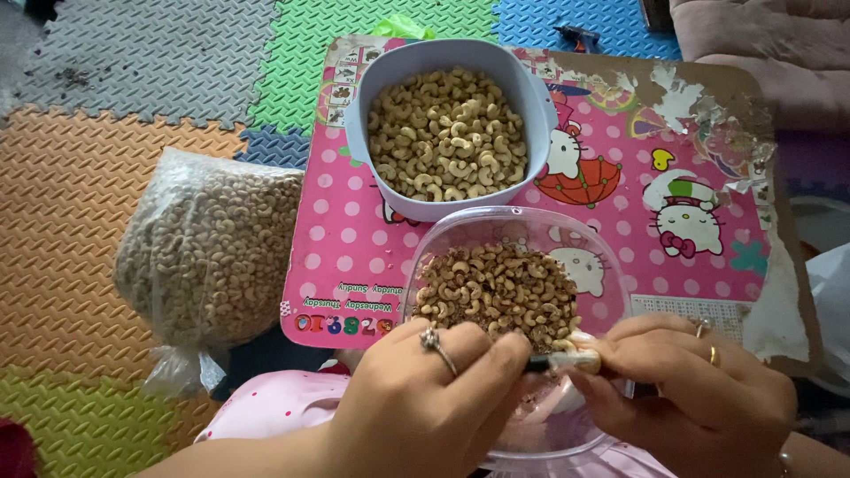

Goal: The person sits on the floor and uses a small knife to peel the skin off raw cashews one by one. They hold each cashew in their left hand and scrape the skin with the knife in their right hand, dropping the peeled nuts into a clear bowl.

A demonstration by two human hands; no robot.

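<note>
Both hands meet low over the near rim of the clear bowl (431,243), knuckles up: the left hand (425,398) is curled shut, though I can't tell what's inside, and the right hand (699,394) pinches a small knife (567,361) pointing left. The clear bowl holds brownish cashews (500,292) on a pink board (620,190), with a pale bowl (354,133) of cashews behind and a bag of cashews (208,257) on the foam mat (80,204).

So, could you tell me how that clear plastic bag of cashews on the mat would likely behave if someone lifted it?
The clear plastic bag bulges full of nuts, so it is probably heavy for its size. Its thin film looks floppy, so it would likely sag and shift. Lying slumped on the foam mat, it seems unlikely to roll.
</note>
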